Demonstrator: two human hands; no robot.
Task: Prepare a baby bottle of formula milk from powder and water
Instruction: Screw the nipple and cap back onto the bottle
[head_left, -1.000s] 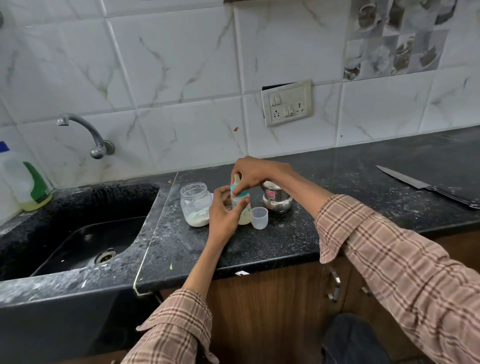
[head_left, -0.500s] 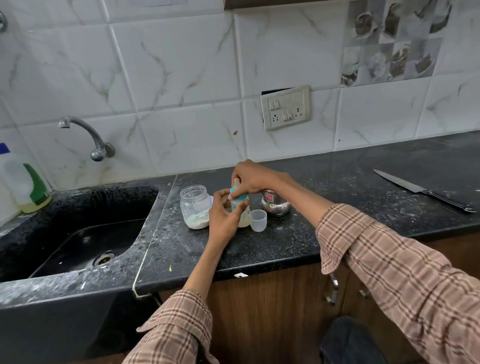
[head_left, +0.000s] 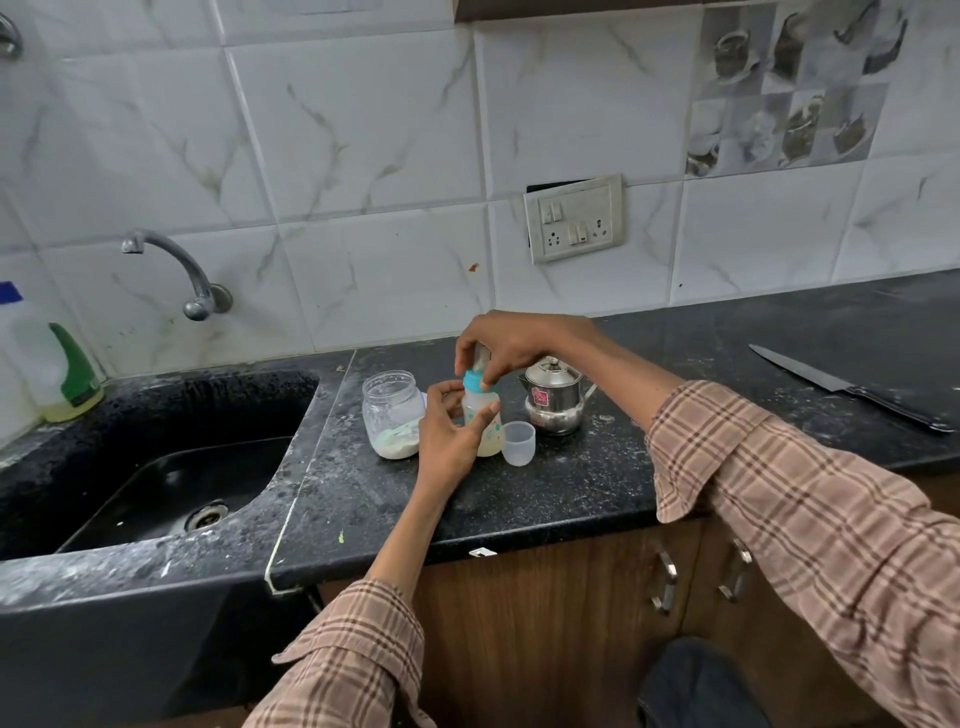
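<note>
Countertop (head_left: 597, 499) carries all items, w/ no real change vs. a moment ago: both hands stay at the same spot, only the view shifted a bit. So the closing step seems not finished yet. Right hand (head_left: 514, 345) is pinched from above on the teal collar (head_left: 477, 383), probably turning it; the teat is hidden under the fingers. Left hand (head_left: 449, 439) is wrapped around the baby bottle (head_left: 485, 421), approx. between the powder jar (head_left: 393, 413) and the steel pot (head_left: 553, 397), just beside the small cup (head_left: 518, 442). Bottle stands upright, long axis vertical, top pointing up.
</note>
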